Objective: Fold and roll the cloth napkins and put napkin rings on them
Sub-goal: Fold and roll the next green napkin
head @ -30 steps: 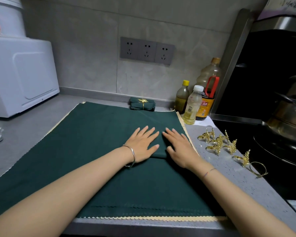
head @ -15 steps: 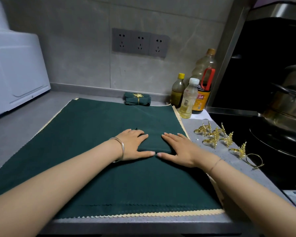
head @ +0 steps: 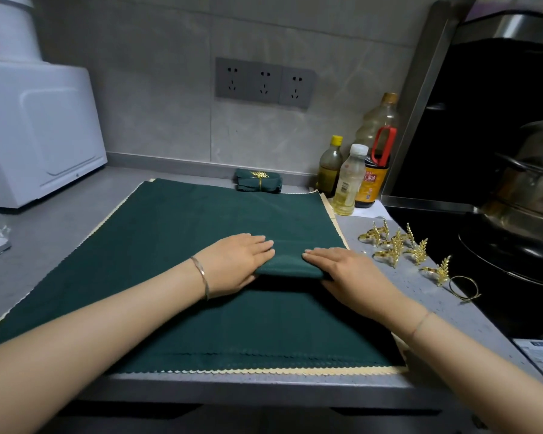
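Observation:
A small folded dark green napkin (head: 290,265) lies on a stack of spread green cloths (head: 170,245) with cream scalloped edges. My left hand (head: 235,261) holds its left end and my right hand (head: 351,274) its right end. Fingers lie over the top and the thumbs tuck under the near edge, which is lifted into a thick fold. Several gold leaf-shaped napkin rings (head: 395,245) lie on the grey counter to the right. A rolled green napkin wearing a gold ring (head: 259,181) rests at the back by the wall.
Three bottles (head: 348,180) stand at the back right. A black stove (head: 499,245) with a steel pot (head: 533,183) is on the right, and a white appliance (head: 35,130) on the left. The counter's front edge (head: 264,383) runs just below the cloths.
Both hands went from lying flat on the napkin to gripping its ends, and the near edge has lifted into a thicker fold. The camera shifted slightly.

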The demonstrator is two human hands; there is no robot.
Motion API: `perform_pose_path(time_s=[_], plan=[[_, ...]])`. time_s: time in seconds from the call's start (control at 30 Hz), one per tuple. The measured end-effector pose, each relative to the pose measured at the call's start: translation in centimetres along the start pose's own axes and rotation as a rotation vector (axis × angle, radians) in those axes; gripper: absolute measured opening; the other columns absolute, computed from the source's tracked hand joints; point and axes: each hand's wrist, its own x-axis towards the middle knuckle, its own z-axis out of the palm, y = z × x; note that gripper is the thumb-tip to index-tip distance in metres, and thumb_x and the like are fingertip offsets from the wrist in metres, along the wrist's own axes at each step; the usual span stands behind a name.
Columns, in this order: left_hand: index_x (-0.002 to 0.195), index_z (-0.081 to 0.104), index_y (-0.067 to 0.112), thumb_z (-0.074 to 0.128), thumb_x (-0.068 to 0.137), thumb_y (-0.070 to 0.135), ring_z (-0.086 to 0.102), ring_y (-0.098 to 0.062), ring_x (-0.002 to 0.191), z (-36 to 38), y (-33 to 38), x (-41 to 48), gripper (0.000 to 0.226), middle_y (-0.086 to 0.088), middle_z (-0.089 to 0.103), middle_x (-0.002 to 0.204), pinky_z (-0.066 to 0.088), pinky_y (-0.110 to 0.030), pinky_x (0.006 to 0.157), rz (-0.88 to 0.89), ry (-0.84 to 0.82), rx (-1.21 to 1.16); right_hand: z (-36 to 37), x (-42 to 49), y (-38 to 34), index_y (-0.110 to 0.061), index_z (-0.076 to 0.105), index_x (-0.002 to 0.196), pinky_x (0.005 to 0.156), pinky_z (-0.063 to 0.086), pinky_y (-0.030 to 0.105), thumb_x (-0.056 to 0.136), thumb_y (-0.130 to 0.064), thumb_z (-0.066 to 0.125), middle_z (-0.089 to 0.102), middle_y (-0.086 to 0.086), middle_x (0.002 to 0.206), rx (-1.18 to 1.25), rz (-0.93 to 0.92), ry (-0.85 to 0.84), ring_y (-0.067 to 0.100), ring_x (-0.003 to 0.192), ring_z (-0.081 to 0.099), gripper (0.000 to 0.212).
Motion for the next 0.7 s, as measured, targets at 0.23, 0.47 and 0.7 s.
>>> perform_pose_path(time_s=[0.23,0.47,0.7], plan=[[0.138,0.046,0.013,0.052,0.092,0.022,0.046,-0.015,0.131,1.4,2.3,-3.4,0.048,0.000,0.045,0.144,0.042,-0.025,0.102,0.018,-0.039,-0.121,0.5,-4.0,-1.2,-0.018,0.067,0.117,0.097,0.047,0.034,0.068,-0.023,0.070,0.067,-0.005,0.117,0.095,-0.062,-0.042,0.013,0.103,0.066,0.050],[0.098,0.075,0.024,0.066,0.079,0.020,0.070,-0.010,0.084,1.0,1.8,-4.6,0.022,0.010,0.073,0.097,0.053,-0.020,0.066,-0.241,0.155,-0.512,0.4,-4.5,-0.6,-0.032,0.072,0.104,0.091,0.042,0.010,0.083,-0.022,0.070,0.068,-0.021,0.103,0.555,0.264,0.026,-0.003,0.102,0.059,0.023],[0.056,0.059,0.036,0.073,0.077,0.041,0.052,0.000,0.062,1.6,1.6,-3.4,0.026,0.014,0.059,0.061,0.037,-0.015,0.063,-0.662,0.183,-0.927,1.0,-3.4,-0.4,-0.028,0.070,0.073,0.071,0.035,0.009,0.081,-0.034,0.068,0.056,-0.001,0.082,0.736,0.527,0.047,0.003,0.081,0.049,0.010]])
